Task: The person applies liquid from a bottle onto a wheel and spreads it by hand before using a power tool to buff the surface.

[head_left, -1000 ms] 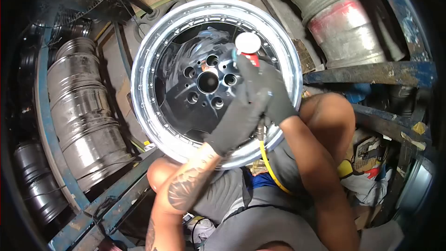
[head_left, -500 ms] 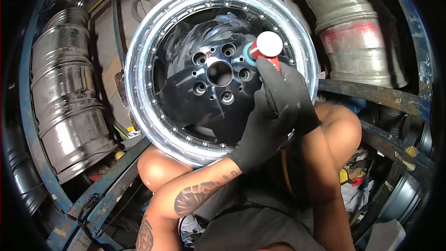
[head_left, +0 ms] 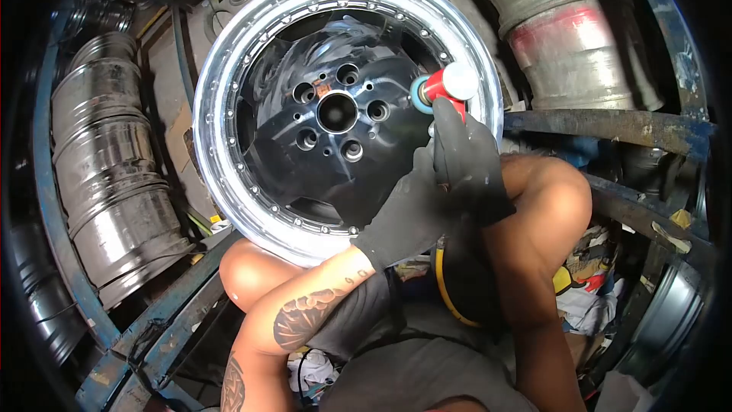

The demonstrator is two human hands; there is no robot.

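Observation:
A wheel rim [head_left: 305, 168] with a glossy black centre and a bright chrome lip [head_left: 221, 183] rests against my knees, face up. Whitish smears mark the upper part of its black face. Both my hands wear black gloves and are closed round a red air polisher [head_left: 436, 85] with a white round cap. Its blue pad [head_left: 420, 95] is at the right side of the black face, near the lip. My right hand [head_left: 473, 160] grips the polisher's body; my left hand [head_left: 408, 206] wraps its lower end, its fingers partly hidden.
Stacked shiny wheel barrels [head_left: 114, 160] stand on the left, and dull silver ones with red marks [head_left: 564, 46] on the right. Blue metal frame bars [head_left: 610, 126] run along both sides. A yellow hose [head_left: 450, 290] hangs below my hands. Rags [head_left: 591, 305] lie lower right.
The polisher has moved right across the black face, away from the hub and toward the chrome lip, with both hands on it. The whole view has shifted slightly.

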